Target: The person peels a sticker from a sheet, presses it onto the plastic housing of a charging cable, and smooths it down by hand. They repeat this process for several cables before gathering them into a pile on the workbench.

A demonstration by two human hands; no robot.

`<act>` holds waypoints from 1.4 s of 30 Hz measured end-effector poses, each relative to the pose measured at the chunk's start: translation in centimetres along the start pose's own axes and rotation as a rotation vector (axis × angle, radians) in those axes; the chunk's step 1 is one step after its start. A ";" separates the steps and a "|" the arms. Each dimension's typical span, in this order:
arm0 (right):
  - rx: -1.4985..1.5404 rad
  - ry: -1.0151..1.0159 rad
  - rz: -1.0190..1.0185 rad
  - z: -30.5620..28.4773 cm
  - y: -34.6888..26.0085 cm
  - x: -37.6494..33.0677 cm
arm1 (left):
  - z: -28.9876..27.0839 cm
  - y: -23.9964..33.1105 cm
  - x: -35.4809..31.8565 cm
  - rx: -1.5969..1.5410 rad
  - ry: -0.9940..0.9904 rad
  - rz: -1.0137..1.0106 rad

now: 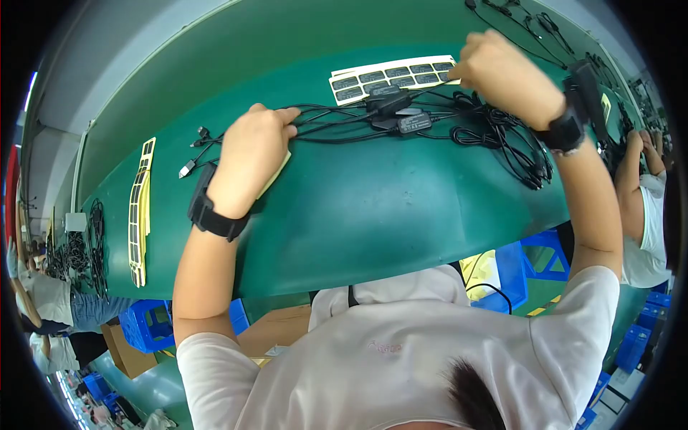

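My left hand (251, 150) rests on the green table (373, 201), fingers curled over a thin yellowish sheet and touching black cables (337, 122) that run right. My right hand (498, 75) is closed at the right edge of a pale sheet of dark rectangular labels (390, 75), pinching it or a label; the fingertips are hidden. Small black adapter boxes (401, 115) lie between the hands on the cables. A tangle of black cable loops (509, 143) lies under my right wrist. Both wrists wear black bands.
A long strip of label sheets (140, 211) lies at the table's left. More cables sit at the far left (93, 244) and along the back right (530, 29). Other people work at left (43, 294) and right (641, 208). Blue crates (527, 265) and a cardboard box stand below the table.
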State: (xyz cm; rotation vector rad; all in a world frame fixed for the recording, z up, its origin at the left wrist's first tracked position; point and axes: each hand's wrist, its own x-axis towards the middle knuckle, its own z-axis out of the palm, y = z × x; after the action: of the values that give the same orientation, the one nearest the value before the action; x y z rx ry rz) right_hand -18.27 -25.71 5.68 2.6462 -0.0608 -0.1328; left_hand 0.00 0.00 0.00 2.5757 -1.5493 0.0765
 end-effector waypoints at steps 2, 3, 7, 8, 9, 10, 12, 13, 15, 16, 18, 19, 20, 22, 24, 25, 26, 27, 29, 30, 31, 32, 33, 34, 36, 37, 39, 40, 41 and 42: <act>0.349 0.277 -0.083 3.2 -0.7 0.3 | 0.7 0.2 0.2 -0.074 0.157 -0.026; 0.527 0.398 -0.138 3.5 -0.5 0.1 | 0.7 0.9 0.0 -0.124 0.224 -0.047; 0.722 0.364 -0.047 2.3 -0.5 -0.4 | -2.9 2.4 -0.7 -0.403 0.173 0.035; 0.697 0.362 -0.035 2.5 0.6 -0.2 | -3.1 2.9 -0.7 -0.416 0.190 0.052; 0.861 0.393 0.022 3.1 1.9 0.6 | -3.3 3.3 -0.9 -0.559 0.105 0.070; 1.025 0.425 0.087 4.0 3.4 1.5 | -3.2 3.7 -1.0 -0.700 0.012 0.097; 1.287 0.467 0.322 6.8 8.3 3.1 | -3.0 4.5 -1.8 -0.806 -0.067 0.145; 1.103 0.463 0.461 9.1 11.3 3.9 | -2.9 4.8 -2.1 -0.900 -0.158 0.173; 0.656 0.385 0.662 16.7 17.6 4.5 | -2.6 4.9 -2.6 -0.943 -0.197 0.178; 0.386 0.311 0.727 20.9 20.4 3.7 | -2.3 4.9 -2.5 -0.989 -0.243 0.181; 0.298 0.276 0.791 26.1 21.5 2.4 | -2.1 4.6 -2.2 -1.031 -0.264 0.170; 0.355 0.132 0.780 25.4 21.1 4.2 | -2.0 4.1 -2.2 -1.031 -0.241 0.157; 0.403 -0.025 0.783 24.5 21.0 4.5 | -2.0 3.9 -2.4 -1.034 -0.233 0.161; 0.352 0.004 0.700 22.9 21.2 6.3 | -2.0 3.8 -2.6 -1.041 -0.236 0.172; 0.239 0.054 0.557 20.6 21.3 7.9 | -1.9 3.9 -2.0 -1.155 -0.246 0.087; 0.751 0.130 0.647 17.0 19.5 9.8 | -2.1 3.9 -2.0 -1.205 -0.237 0.016; 1.263 0.194 0.730 13.8 17.7 10.7 | -2.2 3.8 -1.6 -1.203 -0.232 0.006; 1.266 0.193 0.733 13.6 16.9 10.9 | -2.7 4.1 -1.1 -1.207 -0.224 -0.014; 0.680 0.213 0.600 14.0 15.4 11.0 | -3.4 4.8 -0.6 -1.212 -0.207 -0.052; 0.386 0.230 0.522 14.2 15.2 11.3 | -3.8 5.3 -0.8 -1.205 -0.198 -0.047; 0.379 0.247 0.532 16.1 15.4 11.2 | -4.0 5.7 -0.8 -1.211 -0.190 -0.031; 0.322 0.209 0.555 18.7 15.5 10.6 | -4.3 6.0 -0.6 -1.217 -0.186 -0.007; 0.265 0.170 0.581 20.7 16.5 10.1 | -4.5 6.2 -0.2 -1.223 -0.184 0.020; 0.266 0.180 0.576 20.1 16.7 10.7 | -4.3 6.2 -0.1 -1.218 -0.175 0.017; 0.915 0.091 0.751 16.6 16.3 11.7 | -3.6 5.9 -0.2 -1.206 -0.074 -0.033; 1.241 0.043 0.829 14.9 16.5 12.2 | -3.5 5.9 0.2 -1.200 -0.024 -0.049; 2.066 0.534 0.505 11.6 16.4 13.0 | -3.9 5.9 2.6 -1.239 0.101 0.007; 2.137 0.532 0.464 7.8 14.9 13.7 | -3.8 5.7 3.6 -1.280 0.225 0.031; 2.203 0.543 0.435 4.8 13.9 13.5 | -4.6 6.6 4.8 -1.316 0.263 -0.008; 2.190 0.570 0.457 5.5 15.9 13.1 | -5.9 8.2 6.9 -1.350 0.295 -0.005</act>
State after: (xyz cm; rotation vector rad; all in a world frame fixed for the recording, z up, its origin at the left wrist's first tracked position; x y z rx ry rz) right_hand -6.09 -43.19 7.26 4.2442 -1.1939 1.8264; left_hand -3.87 -9.01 7.36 1.3940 -0.9098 -0.4183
